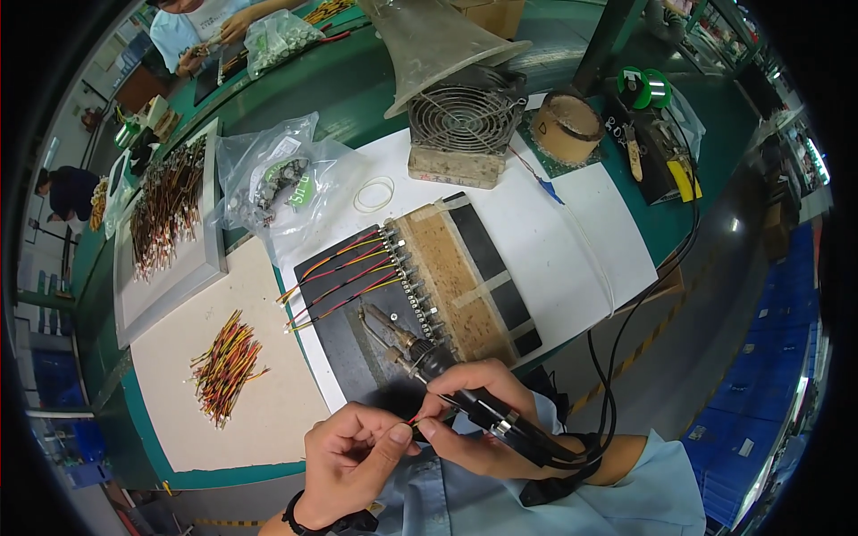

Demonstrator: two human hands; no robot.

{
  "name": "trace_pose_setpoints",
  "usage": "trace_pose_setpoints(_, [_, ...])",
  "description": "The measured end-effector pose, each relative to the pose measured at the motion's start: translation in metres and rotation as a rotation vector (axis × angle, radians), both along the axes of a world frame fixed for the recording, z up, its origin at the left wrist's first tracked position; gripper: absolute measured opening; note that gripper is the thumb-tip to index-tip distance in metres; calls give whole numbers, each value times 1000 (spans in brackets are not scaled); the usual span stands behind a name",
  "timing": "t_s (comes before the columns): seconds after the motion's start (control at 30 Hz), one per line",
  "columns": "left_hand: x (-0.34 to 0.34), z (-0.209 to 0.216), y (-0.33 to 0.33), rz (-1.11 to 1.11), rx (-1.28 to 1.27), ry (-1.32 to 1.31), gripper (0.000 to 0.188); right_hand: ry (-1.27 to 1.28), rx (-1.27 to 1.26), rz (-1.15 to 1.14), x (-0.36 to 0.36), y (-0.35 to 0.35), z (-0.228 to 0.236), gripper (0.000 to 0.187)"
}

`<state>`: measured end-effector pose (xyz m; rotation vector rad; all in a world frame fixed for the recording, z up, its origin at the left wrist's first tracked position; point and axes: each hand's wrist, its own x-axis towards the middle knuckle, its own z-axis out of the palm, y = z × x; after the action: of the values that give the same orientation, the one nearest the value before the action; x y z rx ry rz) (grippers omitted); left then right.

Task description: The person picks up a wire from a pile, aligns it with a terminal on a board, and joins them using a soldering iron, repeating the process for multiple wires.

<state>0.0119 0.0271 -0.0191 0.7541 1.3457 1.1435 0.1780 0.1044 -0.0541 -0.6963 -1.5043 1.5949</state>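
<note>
My left hand pinches a thin red-and-yellow wire between thumb and fingertips. My right hand grips a black soldering iron with a metal feed tube beside its tip, and its fingertips meet the same wire. The iron's tip points up and left over a black board. Fixed to that board is a wooden block with a row of small metal connectors along its left edge. Several red, black and yellow wire leads run left from the upper connectors.
A pile of short wires lies on beige board at left, near a tray of wire bundles. A plastic bag of parts, a fan under a fume hood, and a tape roll stand behind. Another person works across.
</note>
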Motion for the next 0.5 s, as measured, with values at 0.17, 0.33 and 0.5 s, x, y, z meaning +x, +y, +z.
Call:
trace_pose_setpoints(0.17, [0,1,10,21,-47,-57,9,-29,6,-68,-1,-1,-9,32])
trace_pose_setpoints(0.33, [0,0,22,6,-52,-66,8,-67,166,-116,0,8,-13,30])
trace_pose_setpoints(0.5, [-15,-3,45,14,-110,51,10,-230,378,-55,20,34,-17,35])
